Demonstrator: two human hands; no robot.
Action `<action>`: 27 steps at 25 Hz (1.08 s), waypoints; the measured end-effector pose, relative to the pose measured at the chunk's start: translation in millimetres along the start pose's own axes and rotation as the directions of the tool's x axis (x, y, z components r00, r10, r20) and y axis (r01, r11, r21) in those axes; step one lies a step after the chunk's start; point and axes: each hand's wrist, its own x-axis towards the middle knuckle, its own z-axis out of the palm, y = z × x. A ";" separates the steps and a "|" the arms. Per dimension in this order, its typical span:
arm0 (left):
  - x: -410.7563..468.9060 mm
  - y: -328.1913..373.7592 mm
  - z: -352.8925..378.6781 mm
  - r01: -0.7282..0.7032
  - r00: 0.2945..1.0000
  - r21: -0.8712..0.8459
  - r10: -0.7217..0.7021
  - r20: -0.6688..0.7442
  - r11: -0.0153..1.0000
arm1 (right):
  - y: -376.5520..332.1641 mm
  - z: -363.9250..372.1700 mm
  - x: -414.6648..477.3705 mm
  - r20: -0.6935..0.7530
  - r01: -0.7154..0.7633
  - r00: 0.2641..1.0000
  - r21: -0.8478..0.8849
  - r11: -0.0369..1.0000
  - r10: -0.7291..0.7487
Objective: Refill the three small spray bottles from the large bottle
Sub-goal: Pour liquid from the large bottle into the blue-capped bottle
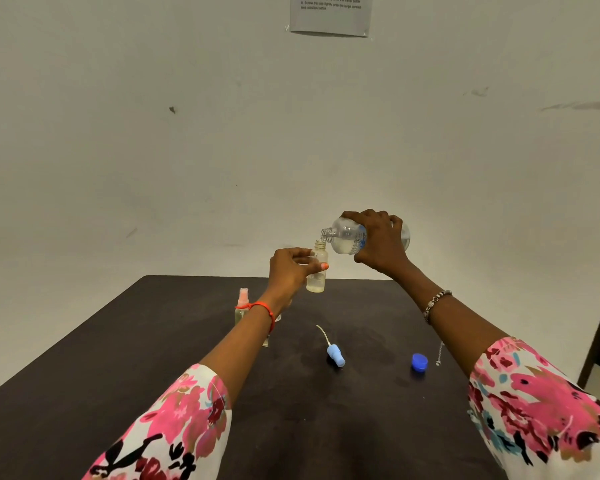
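large bottle (349,239) tipped over one small bottle (316,271), both hand-held

Both bottles, large (347,237) and small (316,271), are clear glossy plastic. The bench (153,358) is dark and matt, faintly smudged. The cap (420,362) is smooth blue plastic; the sleeves (541,393) are printed cloth.

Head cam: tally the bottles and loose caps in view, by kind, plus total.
Large bottle, tipped in the right hand: 1
Open small bottle, in the left hand: 1
Small bottle with pink sprayer, standing on the table: 1
Loose light-blue sprayer head: 1
Loose blue cap: 1
Total: 5; anything behind the left wrist is unclear.
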 end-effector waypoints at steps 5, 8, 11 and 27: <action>-0.8 0.7 1.2 -0.001 1.000 0.018 0.001 -0.001 1.000 | 0.2 -1.8 -0.5 0.004 0.000 1.000 -0.008 1.000 0.000; -1.4 1.4 1.3 0.002 1.000 0.015 -0.002 -0.005 1.000 | -0.5 -1.5 -1.3 0.000 0.005 1.000 -0.016 1.000 -0.005; -1.8 0.8 0.7 0.006 1.000 0.014 -0.006 -0.008 1.000 | -0.4 -1.1 -1.7 -0.001 0.009 1.000 -0.016 1.000 -0.009; -6.7 -0.3 -2.4 0.007 1.000 0.000 -0.007 0.000 1.000 | -3.2 0.8 -4.5 0.004 0.019 1.000 -0.028 0.999 -0.019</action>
